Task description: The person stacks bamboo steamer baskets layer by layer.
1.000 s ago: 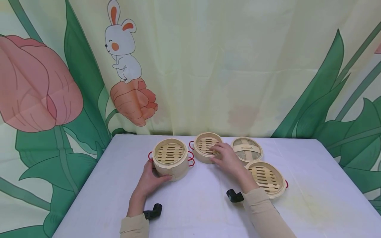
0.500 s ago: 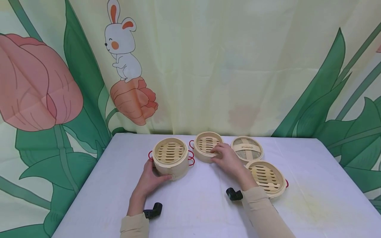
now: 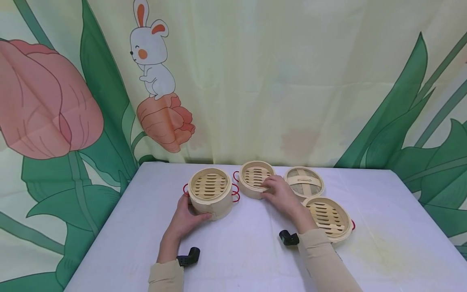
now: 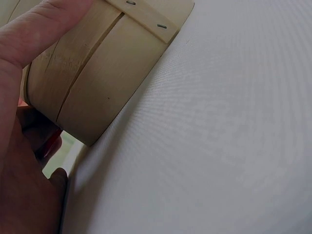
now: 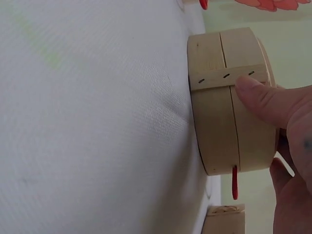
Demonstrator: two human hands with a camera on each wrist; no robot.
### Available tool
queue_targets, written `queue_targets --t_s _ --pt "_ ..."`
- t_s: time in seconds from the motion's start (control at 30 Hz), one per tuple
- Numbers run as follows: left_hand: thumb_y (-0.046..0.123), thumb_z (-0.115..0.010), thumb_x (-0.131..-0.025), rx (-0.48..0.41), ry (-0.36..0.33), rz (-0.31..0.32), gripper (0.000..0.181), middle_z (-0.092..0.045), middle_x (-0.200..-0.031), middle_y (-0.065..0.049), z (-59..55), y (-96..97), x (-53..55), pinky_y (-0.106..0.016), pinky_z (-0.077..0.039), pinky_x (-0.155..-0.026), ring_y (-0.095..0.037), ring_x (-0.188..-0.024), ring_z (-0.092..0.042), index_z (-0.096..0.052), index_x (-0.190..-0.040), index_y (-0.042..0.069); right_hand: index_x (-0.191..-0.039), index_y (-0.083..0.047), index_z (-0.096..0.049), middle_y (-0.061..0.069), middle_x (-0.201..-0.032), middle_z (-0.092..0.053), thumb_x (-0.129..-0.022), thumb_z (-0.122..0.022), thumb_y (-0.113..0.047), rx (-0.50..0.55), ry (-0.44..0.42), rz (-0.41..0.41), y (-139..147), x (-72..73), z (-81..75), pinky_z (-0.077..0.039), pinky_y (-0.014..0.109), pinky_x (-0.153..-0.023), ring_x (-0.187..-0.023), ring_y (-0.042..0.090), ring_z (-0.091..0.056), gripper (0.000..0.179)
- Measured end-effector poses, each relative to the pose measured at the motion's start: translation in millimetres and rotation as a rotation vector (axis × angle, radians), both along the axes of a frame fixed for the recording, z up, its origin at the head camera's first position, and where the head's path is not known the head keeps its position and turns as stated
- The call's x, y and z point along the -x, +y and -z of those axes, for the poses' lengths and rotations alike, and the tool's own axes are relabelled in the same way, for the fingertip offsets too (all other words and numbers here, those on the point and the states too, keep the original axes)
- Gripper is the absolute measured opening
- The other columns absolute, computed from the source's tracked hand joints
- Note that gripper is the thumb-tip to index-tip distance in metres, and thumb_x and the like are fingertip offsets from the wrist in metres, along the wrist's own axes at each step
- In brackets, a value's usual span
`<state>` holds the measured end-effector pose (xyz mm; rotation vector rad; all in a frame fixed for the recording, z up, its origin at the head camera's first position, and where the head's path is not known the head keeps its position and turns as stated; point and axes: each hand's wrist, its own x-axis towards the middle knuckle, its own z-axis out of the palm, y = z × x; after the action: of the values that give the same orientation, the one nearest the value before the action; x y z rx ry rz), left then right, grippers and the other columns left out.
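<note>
On the left of the table my left hand (image 3: 183,219) grips a bamboo steamer stack (image 3: 211,206) from its left and front side, thumb across the front wall. The left wrist view shows this stack's wall (image 4: 112,73) close up, resting on the cloth. My right hand (image 3: 283,198) holds a smaller-looking bamboo steamer basket (image 3: 251,191) farther back, fingers over its rim and thumb on the front wall. That basket's stapled wall seam (image 5: 214,80) and a red handle (image 5: 235,183) show in the right wrist view. Slatted floors are visible inside both.
A round woven bamboo lid (image 3: 304,182) lies at the back right. Another slatted steamer basket (image 3: 330,219) with a red handle sits in front of it, partly behind my right forearm. A white cloth covers the table (image 3: 233,259); a printed curtain (image 3: 292,101) hangs behind.
</note>
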<state>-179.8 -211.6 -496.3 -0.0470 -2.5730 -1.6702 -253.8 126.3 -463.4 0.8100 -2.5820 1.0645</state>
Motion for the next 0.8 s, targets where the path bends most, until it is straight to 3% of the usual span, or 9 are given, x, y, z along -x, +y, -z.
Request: queue_targets --t_s 0.47,0.8 --pt "0.029 -0.097 -0.066 0.005 0.027 0.005 0.115 -0.033 -0.155 -0.014 1.4 0.0 1.2 -0.051 -0.02 -0.119 -0.031 -0.146 -0.025 -0.027 -0.156 0.01 -0.101 -0.004 -0.073 0.009 -0.105 -0.064 -0.08 -0.083 -0.001 -0.003 0.02 -0.021 0.3 0.0 2.1 -0.043 0.049 -0.099 -0.109 0.032 -0.055 0.023" --pt "0.032 -0.097 -0.066 0.02 -0.012 -0.015 0.115 -0.033 -0.154 -0.014 -0.2 0.3 0.0 -0.05 -0.02 -0.119 -0.031 -0.146 -0.025 -0.027 -0.155 0.011 -0.106 -0.003 -0.073 0.01 -0.112 -0.062 -0.082 -0.083 -0.002 0.049 0.003 0.014 -2.3 -6.2 0.8 -0.041 0.049 -0.103 -0.115 0.031 -0.052 0.027"
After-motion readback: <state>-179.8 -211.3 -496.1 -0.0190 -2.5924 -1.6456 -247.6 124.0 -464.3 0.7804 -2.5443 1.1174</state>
